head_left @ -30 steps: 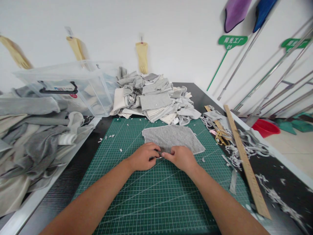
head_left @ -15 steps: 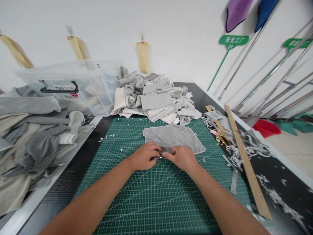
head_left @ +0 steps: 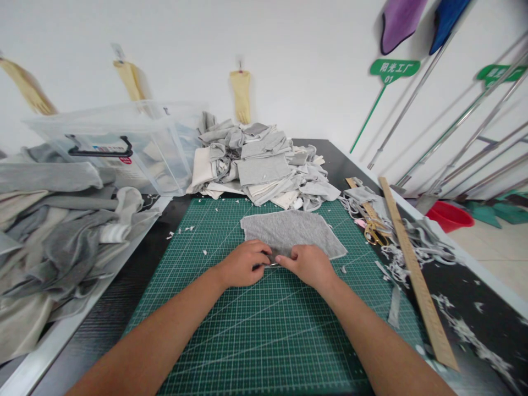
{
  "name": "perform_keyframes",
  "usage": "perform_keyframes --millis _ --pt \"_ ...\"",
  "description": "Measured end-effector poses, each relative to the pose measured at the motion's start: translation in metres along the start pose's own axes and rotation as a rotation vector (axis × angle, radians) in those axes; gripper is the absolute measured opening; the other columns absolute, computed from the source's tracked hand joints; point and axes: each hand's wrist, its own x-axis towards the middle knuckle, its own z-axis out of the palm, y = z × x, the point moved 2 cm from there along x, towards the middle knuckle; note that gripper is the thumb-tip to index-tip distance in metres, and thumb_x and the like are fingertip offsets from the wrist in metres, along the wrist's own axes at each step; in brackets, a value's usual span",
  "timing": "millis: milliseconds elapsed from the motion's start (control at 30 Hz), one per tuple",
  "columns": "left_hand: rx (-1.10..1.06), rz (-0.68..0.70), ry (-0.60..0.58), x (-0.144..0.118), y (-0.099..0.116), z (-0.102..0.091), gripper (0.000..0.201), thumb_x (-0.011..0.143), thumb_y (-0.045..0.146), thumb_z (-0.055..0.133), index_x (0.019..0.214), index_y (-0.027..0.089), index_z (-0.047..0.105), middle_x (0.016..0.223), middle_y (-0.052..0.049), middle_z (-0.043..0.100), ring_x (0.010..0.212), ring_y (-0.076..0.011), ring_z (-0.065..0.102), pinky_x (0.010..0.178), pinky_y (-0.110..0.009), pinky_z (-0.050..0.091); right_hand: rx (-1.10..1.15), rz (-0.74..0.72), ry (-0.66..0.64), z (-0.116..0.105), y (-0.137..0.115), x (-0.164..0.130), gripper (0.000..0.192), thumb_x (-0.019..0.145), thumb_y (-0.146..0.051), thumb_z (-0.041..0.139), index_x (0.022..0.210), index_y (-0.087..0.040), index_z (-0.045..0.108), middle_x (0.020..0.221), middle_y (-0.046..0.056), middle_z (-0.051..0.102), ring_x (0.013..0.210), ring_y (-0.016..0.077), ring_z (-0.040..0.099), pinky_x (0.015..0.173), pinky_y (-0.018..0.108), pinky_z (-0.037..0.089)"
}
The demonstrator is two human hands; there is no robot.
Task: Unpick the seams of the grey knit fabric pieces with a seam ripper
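Observation:
A grey fabric piece (head_left: 292, 231) lies flat on the green cutting mat (head_left: 247, 330). My left hand (head_left: 243, 264) and my right hand (head_left: 307, 265) meet at its near edge, fingers curled together and pinching the cloth there. A small metallic thing shows between the fingertips; I cannot tell what it is.
A heap of grey and cream fabric pieces (head_left: 259, 165) sits beyond the mat. A clear plastic box (head_left: 119, 148) and stacked cloth (head_left: 58, 231) are at the left. Gold scissors (head_left: 373, 231), a long wooden ruler (head_left: 412, 269) and fabric trimmings (head_left: 416, 247) lie at the right.

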Motion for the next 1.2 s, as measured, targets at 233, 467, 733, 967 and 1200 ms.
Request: perform_keyframes --millis 233,467,733,967,1200 --pt "0.003 -0.004 0.007 -0.0002 0.0006 -0.0011 0.023 0.073 0.010 0.052 0.087 0.020 0.067 0.104 -0.006 0.060 0.097 -0.0200 0.055 0.089 -0.037 0.043 -0.003 0.002 -0.013 -0.0007 -0.0015 0.0002 0.055 0.079 -0.069 0.043 0.063 -0.020 0.065 0.062 0.004 0.065 0.059 0.0160 0.057 0.049 0.027 0.022" --pt "0.001 -0.012 -0.005 -0.0001 0.0008 -0.0016 0.022 0.072 0.009 0.053 0.087 0.019 0.067 0.104 -0.005 0.060 0.097 -0.0199 0.055 0.090 -0.036 0.043 0.004 -0.010 0.006 0.0036 0.0004 0.0001 0.055 0.079 -0.069 0.042 0.063 -0.022 0.065 0.061 0.003 0.064 0.057 0.0152 0.055 0.049 0.027 0.021" --pt "0.001 -0.009 0.000 -0.0004 -0.0004 -0.0004 0.023 0.072 0.008 0.054 0.087 0.019 0.067 0.104 -0.005 0.060 0.097 -0.0194 0.055 0.091 -0.036 0.042 0.005 -0.020 0.020 0.0028 -0.0017 -0.0007 0.053 0.079 -0.067 0.044 0.063 -0.021 0.064 0.060 0.003 0.064 0.056 0.0146 0.054 0.049 0.027 0.019" --pt "-0.002 -0.007 0.001 -0.0001 -0.0001 -0.0009 0.022 0.073 0.008 0.053 0.086 0.019 0.066 0.103 -0.004 0.060 0.097 -0.0188 0.055 0.091 -0.035 0.042 0.009 -0.035 0.028 0.0048 -0.0020 -0.0012 0.054 0.079 -0.068 0.043 0.063 -0.021 0.064 0.060 0.002 0.064 0.056 0.0142 0.053 0.049 0.027 0.018" --pt "-0.005 0.001 -0.001 0.0002 0.0000 -0.0008 0.022 0.074 0.009 0.052 0.086 0.019 0.066 0.103 -0.005 0.060 0.096 -0.0198 0.055 0.089 -0.036 0.042 0.024 -0.035 0.032 0.0056 -0.0012 -0.0010 0.055 0.079 -0.069 0.043 0.060 -0.021 0.061 0.057 0.002 0.063 0.054 0.0136 0.052 0.049 0.027 0.017"
